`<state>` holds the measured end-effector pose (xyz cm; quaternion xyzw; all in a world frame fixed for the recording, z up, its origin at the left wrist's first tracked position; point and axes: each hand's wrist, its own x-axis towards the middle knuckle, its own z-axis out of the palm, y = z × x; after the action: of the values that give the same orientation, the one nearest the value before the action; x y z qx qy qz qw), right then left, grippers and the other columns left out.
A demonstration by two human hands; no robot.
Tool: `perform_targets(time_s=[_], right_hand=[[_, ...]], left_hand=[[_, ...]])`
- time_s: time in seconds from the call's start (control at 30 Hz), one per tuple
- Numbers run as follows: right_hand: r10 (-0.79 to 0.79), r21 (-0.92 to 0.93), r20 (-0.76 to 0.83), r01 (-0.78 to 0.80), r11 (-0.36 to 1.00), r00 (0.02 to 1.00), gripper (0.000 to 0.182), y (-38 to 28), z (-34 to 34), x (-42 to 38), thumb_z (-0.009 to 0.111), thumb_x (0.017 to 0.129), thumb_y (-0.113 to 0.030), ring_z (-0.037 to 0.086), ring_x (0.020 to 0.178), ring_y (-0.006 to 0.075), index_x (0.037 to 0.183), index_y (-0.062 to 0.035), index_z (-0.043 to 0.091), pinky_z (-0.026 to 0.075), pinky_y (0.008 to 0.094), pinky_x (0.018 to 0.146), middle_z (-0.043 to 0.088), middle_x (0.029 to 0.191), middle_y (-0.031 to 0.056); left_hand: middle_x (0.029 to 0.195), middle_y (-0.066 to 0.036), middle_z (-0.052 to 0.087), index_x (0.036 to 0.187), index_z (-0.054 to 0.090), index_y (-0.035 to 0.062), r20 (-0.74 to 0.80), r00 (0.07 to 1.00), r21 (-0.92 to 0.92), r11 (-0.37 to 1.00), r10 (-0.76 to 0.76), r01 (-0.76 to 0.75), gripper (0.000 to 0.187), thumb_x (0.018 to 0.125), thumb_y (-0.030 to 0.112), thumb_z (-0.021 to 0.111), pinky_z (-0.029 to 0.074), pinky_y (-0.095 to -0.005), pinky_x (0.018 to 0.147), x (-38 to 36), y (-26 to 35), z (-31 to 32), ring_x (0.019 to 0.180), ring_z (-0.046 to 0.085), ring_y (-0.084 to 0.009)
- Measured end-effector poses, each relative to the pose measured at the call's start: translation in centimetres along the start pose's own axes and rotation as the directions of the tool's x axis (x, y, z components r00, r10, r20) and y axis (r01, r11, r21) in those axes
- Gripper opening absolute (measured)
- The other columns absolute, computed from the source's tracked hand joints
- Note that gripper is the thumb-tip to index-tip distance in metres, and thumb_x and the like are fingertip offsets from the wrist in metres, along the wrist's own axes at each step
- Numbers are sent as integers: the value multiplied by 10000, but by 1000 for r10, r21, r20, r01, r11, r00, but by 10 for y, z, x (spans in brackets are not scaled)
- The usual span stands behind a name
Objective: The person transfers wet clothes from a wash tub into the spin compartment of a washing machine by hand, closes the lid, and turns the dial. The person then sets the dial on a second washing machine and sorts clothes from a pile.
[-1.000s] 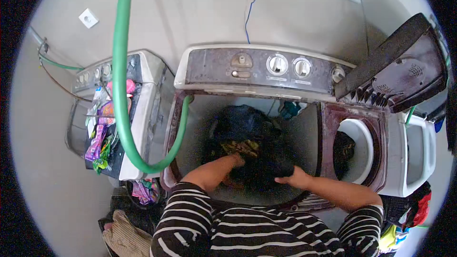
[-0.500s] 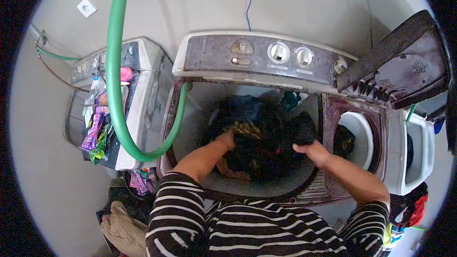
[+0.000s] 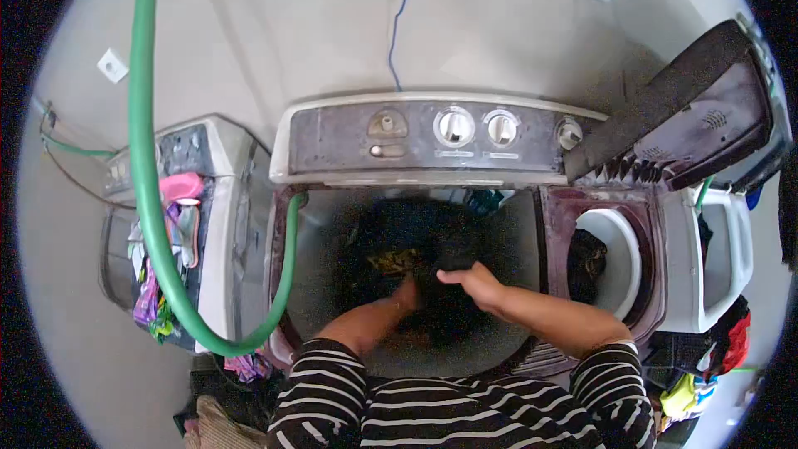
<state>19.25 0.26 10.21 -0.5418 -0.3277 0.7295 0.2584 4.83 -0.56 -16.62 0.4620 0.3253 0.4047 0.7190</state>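
Observation:
Dark wet-looking clothes [image 3: 399, 229] fill the wash tub [image 3: 324, 308] of a twin-tub washing machine. Among them lies a yellow-patterned cloth [image 3: 392, 261]. My left hand [image 3: 406, 293] is down in the pile just below that cloth, smeared by motion, its fingers hidden. Close by on the right, my right hand [image 3: 475, 284] is closed on a black garment [image 3: 460, 256], thumb pointing left. The garment blends into the dark pile, so its kind cannot be made out.
A green hose [image 3: 143, 116] loops down into the tub's left side. The spin tub [image 3: 633, 254] at right holds dark cloth, its lid [image 3: 706, 116] raised. A second washing machine [image 3: 220, 274] at left carries colourful packets [image 3: 150, 299]. More clothes [image 3: 736, 341] lie at lower right.
My right hand has moved left with the black garment, close to my left hand. My left hand shifts slightly within the pile. The view has tilted, so the machine appears lower and further left.

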Motion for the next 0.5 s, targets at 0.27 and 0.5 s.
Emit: perform_targets(time_s=[0.27, 0.5], right_hand=[[-62, -170, 44, 69, 983, 997, 397, 29, 4, -20, 638, 771, -205, 574, 911, 197, 1107, -10, 557, 433, 305, 841, 609, 1030, 98], [-16, -65, 46, 19, 998, 999, 453, 57, -27, -68, 636, 787, -161, 516, 998, 202, 1177, 4, 475, 385, 338, 882, 548, 1106, 102]], left_hand=[[1136, -114, 557, 1216, 473, 75, 288, 928, 131, 970, -237, 207, 413, 808, 103, 529, 446, -365, 828, -10, 32, -37, 933, 563, -257], [985, -139, 620, 1001, 635, 82, 565, 807, 806, -93, -174, -584, 384, 676, 278, 584, 469, -387, 746, -66, -55, -134, 804, 577, -327]])
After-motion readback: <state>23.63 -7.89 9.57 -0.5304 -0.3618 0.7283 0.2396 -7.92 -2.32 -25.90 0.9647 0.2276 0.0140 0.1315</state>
